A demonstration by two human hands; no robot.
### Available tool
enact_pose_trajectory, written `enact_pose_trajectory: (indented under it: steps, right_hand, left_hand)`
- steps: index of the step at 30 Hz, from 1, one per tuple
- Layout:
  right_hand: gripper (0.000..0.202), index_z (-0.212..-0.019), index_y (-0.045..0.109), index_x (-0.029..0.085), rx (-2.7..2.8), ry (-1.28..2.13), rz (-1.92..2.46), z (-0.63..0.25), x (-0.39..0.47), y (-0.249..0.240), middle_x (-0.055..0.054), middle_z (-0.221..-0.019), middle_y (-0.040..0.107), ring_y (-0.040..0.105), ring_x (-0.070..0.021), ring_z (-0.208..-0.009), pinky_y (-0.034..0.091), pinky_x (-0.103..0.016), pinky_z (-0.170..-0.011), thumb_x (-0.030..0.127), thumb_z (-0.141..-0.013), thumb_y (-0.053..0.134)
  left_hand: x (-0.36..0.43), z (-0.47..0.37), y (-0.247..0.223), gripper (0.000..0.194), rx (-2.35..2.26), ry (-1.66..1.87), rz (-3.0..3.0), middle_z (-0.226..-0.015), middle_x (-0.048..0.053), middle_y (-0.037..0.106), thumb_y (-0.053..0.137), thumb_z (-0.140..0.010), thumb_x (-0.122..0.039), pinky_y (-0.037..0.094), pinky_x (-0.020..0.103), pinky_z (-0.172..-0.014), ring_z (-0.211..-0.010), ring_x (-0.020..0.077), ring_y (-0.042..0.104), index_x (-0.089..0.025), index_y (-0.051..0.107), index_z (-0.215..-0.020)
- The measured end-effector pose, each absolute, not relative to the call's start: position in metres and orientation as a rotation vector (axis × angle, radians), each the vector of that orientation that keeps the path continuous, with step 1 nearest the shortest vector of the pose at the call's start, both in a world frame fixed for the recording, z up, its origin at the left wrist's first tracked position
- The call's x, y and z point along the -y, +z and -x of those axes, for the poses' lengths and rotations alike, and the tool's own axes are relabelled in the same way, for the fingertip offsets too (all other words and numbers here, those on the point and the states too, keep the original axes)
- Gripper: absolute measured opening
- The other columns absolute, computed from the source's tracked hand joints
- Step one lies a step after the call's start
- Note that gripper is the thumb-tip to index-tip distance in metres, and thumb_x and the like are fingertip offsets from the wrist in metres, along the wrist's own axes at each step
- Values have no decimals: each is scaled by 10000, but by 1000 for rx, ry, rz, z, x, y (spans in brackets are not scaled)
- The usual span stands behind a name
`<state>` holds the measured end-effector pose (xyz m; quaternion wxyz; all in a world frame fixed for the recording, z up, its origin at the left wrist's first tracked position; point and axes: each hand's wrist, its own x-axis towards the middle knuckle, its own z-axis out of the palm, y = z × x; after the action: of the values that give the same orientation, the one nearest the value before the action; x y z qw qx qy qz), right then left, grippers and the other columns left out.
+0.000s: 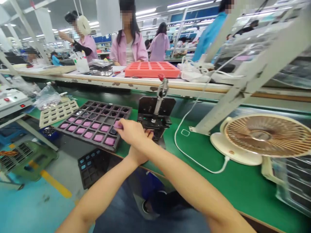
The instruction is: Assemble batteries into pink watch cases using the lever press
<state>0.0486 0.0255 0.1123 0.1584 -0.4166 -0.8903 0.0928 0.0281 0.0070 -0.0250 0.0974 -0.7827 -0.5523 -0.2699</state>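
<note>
My arms cross, the right one over the left. My right hand [132, 131] is closed in a pinch on a pink piece [117, 125] above the right side of a dark compartment tray [97, 144]. Rows of pink pieces lie in the tray's nearer compartments, with dark pieces farther back. My left hand [139, 154] is at the front of a black clamp fixture [155, 121] with a metal lever. Its fingertips show by the fixture's base, but my right wrist hides the rest, so what they hold cannot be seen.
A beige tray [58, 113] lies at the left. Below the bench edge is another dark tray [91, 176] with blue pieces. A fan [262, 137] with a white cable stands on the right. Behind, a shelf holds an orange tray [152, 69]; several people are beyond it.
</note>
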Motion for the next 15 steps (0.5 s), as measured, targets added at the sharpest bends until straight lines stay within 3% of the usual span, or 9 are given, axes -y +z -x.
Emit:
enact_pose_trajectory:
  steps: [4, 8, 11, 15]
  right_hand:
    - [305, -1245, 708, 145, 2668, 283, 1223, 43, -73, 127, -136, -1252, 753, 725, -274, -1168, 578, -447, -1024, 385, -1060, 671]
    - [300, -1188, 736, 119, 2745, 294, 1283, 71, -82, 126, -142, -1241, 749, 729, -272, -1147, 595, -456, -997, 382, -1053, 686]
    - [281, -1138, 777, 134, 2724, 251, 1303, 49, -60, 140, -192, -1215, 766, 740, -320, -1148, 587, -410, -951, 361, -1063, 629]
    - [452, -1116, 791, 199, 2426, -29, 1387, -34, -15, 201, -169, -1114, 789, 746, -373, -1094, 572, -491, -945, 485, -1109, 440]
  left_hand:
    - [-7, -22, -27, 598, 1527, -713, 2373, -1662, 134, 496, 643, -997, -341, 293, 448, -1337, -1586, 345, 387, -168, 536, -1559]
    - [-7, -19, -26, 577, 1535, -714, 2345, -1644, 144, 509, 599, -1020, -372, 336, 492, -1318, -1586, 356, 385, -145, 552, -1548]
    - [-7, -19, -20, 553, 1505, -715, 2355, -1619, 126, 545, 593, -1027, -351, 357, 437, -1311, -1575, 322, 412, -132, 567, -1534]
    - [-8, -20, -15, 526, 1581, -811, 2347, -1572, 205, 580, 594, -1038, -343, 402, 483, -1280, -1515, 359, 487, -96, 586, -1502]
